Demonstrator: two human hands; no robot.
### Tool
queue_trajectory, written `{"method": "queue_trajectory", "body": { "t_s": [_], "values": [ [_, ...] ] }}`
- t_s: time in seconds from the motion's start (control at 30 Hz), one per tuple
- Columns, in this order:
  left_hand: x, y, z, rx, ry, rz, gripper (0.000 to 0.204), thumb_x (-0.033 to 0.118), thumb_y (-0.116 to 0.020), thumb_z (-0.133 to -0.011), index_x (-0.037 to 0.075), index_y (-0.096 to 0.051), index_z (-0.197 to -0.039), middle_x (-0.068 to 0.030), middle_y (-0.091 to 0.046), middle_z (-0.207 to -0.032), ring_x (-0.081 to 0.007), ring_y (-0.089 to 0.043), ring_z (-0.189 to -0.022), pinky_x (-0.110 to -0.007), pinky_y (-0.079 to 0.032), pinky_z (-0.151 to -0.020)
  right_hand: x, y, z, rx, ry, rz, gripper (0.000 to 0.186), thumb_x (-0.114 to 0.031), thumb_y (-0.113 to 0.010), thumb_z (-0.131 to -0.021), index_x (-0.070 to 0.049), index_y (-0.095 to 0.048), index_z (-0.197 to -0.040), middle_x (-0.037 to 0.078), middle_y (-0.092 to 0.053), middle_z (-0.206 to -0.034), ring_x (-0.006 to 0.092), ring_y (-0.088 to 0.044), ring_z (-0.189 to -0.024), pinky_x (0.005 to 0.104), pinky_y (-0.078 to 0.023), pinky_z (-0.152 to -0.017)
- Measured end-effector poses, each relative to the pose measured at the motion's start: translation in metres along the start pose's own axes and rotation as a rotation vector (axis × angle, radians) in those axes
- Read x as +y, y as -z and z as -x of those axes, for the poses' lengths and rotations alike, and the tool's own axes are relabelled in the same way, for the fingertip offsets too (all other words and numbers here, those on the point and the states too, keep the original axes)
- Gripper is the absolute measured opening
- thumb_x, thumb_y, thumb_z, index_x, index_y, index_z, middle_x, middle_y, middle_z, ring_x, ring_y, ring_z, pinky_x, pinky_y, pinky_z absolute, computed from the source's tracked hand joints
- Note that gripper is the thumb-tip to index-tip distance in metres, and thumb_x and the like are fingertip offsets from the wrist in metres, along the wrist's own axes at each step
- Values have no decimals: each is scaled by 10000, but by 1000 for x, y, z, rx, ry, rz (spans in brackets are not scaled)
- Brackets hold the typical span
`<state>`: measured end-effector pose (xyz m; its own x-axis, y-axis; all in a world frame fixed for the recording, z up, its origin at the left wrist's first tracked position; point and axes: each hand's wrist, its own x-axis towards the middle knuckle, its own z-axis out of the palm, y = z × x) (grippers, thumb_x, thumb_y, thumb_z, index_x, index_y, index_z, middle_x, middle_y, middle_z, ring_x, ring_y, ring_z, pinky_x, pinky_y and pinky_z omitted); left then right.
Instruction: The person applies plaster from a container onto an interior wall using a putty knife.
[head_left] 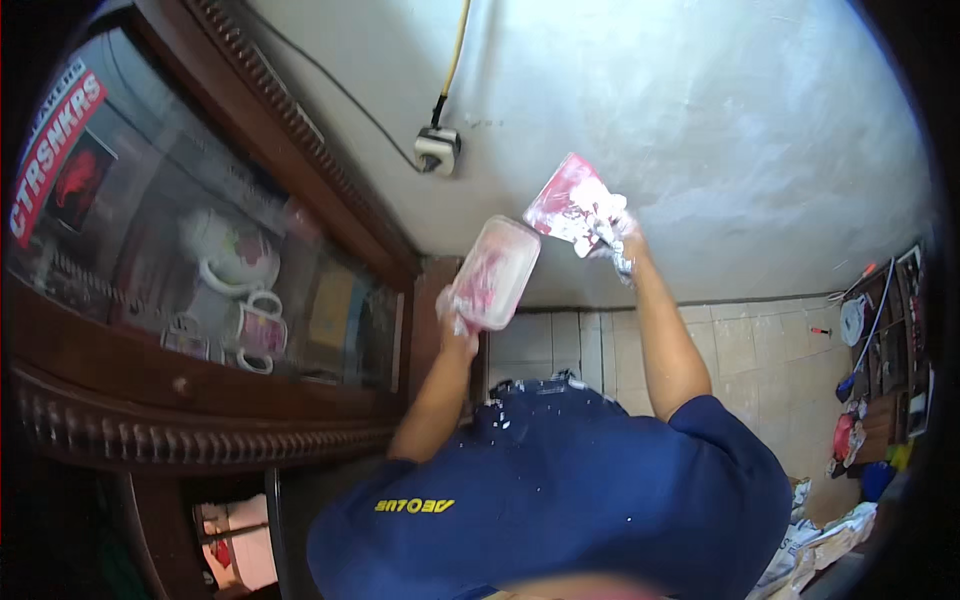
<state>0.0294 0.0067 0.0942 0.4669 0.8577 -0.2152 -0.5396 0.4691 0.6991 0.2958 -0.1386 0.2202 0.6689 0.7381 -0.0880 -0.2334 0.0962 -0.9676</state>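
My left hand [457, 320] grips the near end of a rectangular plastic tub [497, 268]. Pinkish-white paste is smeared over the inside of the tub. In my right hand [625, 245] is a flat pink putty spreader [566, 200], its face partly coated with white putty. The spreader is up in front of the grey wall [720, 150], just right of the tub's far end; whether it touches the wall I cannot tell. White putty coats the fingers of my right hand, and smears show on my left.
A dark wooden cabinet [330, 200] with glass panes stands close on the left, mugs [262, 330] inside. A power socket [437, 150] with cables is on the wall. Light tiles [725, 345] cover the floor. Shelving [885, 350] and crumpled sacks [815, 550] lie at right.
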Motion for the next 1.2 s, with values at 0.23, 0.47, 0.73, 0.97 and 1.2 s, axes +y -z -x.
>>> {"method": "queue_trajectory", "body": {
  "t_s": [0.23,0.47,0.73,0.97,1.2],
  "values": [
    [32,-53,-12,-98,-231,-91,478,175,-530,-807,33,-353,-1227,-125,-498,-1106,-221,-538,-1001,-347,-461,-877,-71,-27,50,-136,541,957,204,-140,-580,-836,-15,-627,-990,152,-648,-940,281,-628,-848,360,-482,-767],
    [35,-73,-14,-121,-196,-75,397,120,-542,-790,49,-396,-1151,-85,-492,-1009,-160,-539,-875,-296,-490,-784,-85,-44,62,-380,817,1378,226,-148,-556,-784,-111,-652,-984,103,-649,-952,289,-612,-863,397,-493,-737],
    [38,-85,-15,-253,-136,48,359,125,-548,-801,54,-422,-1129,-78,-522,-947,-160,-551,-848,-300,-486,-779,-53,-64,43,-634,707,1528,144,-149,-536,-786,-98,-638,-874,131,-641,-835,307,-621,-801,415,-490,-708],
    [32,-77,-20,-212,-95,21,295,137,-552,-824,75,-448,-1093,-84,-541,-907,-184,-566,-778,-316,-520,-641,-63,-65,45,-619,720,1434,158,-186,-557,-798,-79,-644,-876,137,-634,-843,330,-605,-785,434,-482,-697],
    [28,-77,-23,-248,-14,-51,369,150,-557,-778,77,-432,-1117,-107,-544,-932,-207,-575,-788,-342,-530,-656,-49,-59,49,-682,590,1401,198,-173,-560,-803,-71,-641,-951,137,-637,-934,311,-600,-890,415,-477,-770]
  ]
}}
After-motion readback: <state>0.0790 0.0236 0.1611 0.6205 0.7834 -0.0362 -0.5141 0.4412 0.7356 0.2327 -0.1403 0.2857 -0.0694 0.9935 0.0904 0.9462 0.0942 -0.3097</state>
